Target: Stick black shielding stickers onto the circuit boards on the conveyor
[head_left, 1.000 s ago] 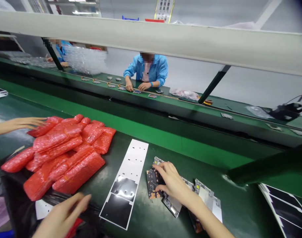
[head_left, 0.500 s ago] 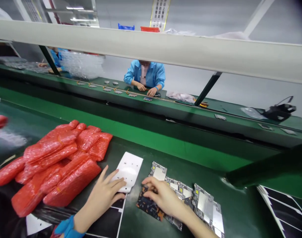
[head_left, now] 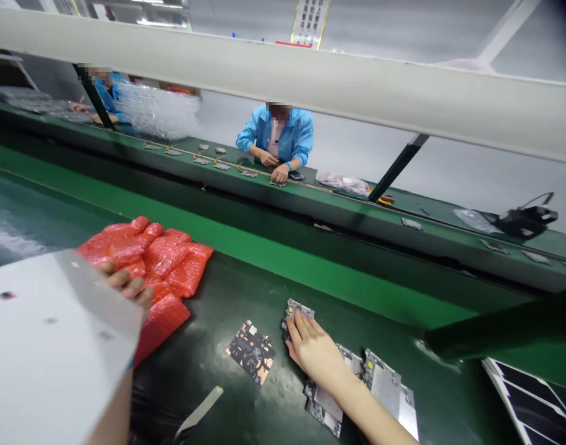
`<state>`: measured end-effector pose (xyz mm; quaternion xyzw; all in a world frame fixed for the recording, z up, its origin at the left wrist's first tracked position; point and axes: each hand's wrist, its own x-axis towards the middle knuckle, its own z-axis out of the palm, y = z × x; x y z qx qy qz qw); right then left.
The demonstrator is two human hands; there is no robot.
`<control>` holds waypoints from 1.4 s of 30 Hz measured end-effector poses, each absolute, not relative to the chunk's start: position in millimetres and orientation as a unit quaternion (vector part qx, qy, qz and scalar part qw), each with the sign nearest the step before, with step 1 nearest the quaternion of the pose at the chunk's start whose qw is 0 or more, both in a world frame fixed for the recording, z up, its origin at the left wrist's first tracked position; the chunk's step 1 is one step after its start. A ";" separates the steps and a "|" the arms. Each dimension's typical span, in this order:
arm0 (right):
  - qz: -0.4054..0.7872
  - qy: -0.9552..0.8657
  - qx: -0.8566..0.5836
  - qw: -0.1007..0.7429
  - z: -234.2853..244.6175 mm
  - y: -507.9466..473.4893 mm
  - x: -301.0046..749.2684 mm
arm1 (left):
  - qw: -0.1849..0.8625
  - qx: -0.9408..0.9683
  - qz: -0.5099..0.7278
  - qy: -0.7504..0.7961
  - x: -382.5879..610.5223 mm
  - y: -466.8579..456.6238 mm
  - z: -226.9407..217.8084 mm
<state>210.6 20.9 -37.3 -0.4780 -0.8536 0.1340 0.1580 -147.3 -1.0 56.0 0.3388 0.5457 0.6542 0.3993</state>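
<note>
My left hand (head_left: 127, 285) grips a large white sheet (head_left: 51, 346) with small holes, lifted close to the camera so it fills the lower left. Only the fingertips show at its upper edge. My right hand (head_left: 315, 349) lies flat, fingers stretched, on a row of silvery circuit boards (head_left: 380, 386) on the dark green belt, fingertips on the leftmost board (head_left: 294, 309). One dark board with gold patches (head_left: 252, 351) lies alone to the left of that hand.
Red bubble-wrap packets (head_left: 164, 269) are heaped at left, partly behind the sheet. A thin white strip (head_left: 199, 411) lies near the bottom. Black-and-white sheets (head_left: 533, 402) sit at the lower right. Across the belt, a person in a blue coat (head_left: 278, 133) handles small parts.
My left hand has picked the white sheet off the belt and raised it toward the camera. My right hand has let go of the dark board and moved onto the silvery boards.
</note>
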 end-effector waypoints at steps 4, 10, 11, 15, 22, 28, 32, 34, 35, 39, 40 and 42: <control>0.112 -0.814 -0.527 0.217 -30.0 41.5 198.9 | 0.504 0.268 0.723 0.389 -111.3 38.9 55.4; 0.085 -0.766 -0.581 0.262 -42.5 56.5 178.8 | 0.653 0.198 0.670 0.290 -84.3 48.0 14.3; 0.075 -0.769 -0.577 0.264 -45.9 51.9 175.8 | 0.666 0.191 0.665 0.278 -85.2 47.9 9.6; 0.046 -0.840 -0.507 0.185 -58.4 24.6 159.6 | 0.676 0.165 0.679 0.231 -91.1 48.5 0.8; 0.048 -0.896 -0.434 0.077 -41.1 21.2 131.6 | 0.705 0.174 0.657 0.205 -93.9 49.0 -2.9; 0.039 -0.864 -0.489 0.113 -2.4 -7.6 231.7 | 0.727 0.156 0.641 0.190 -90.3 55.0 -5.9; 0.072 -0.808 -0.579 0.081 -14.9 -43.9 284.2 | 0.736 0.135 0.636 0.192 -81.9 55.0 -7.1; 0.106 -0.793 -0.596 0.073 -21.1 -50.9 287.5 | 0.745 0.136 0.623 0.196 -80.2 55.1 -9.5; 0.124 -0.787 -0.599 0.078 -21.2 -51.2 285.6 | 0.751 0.139 0.614 0.198 -80.2 55.3 -11.5; 0.206 -0.786 -0.563 0.153 -1.0 -36.9 274.4 | 0.767 0.154 0.591 0.196 -84.4 56.3 -22.5; 0.204 -0.791 -0.548 0.180 5.1 -30.7 271.5 | 0.768 0.156 0.590 0.194 -85.5 56.3 -24.9; 0.145 -0.802 -0.534 0.226 11.1 -15.6 262.7 | 0.770 0.157 0.588 0.191 -86.5 56.4 -27.9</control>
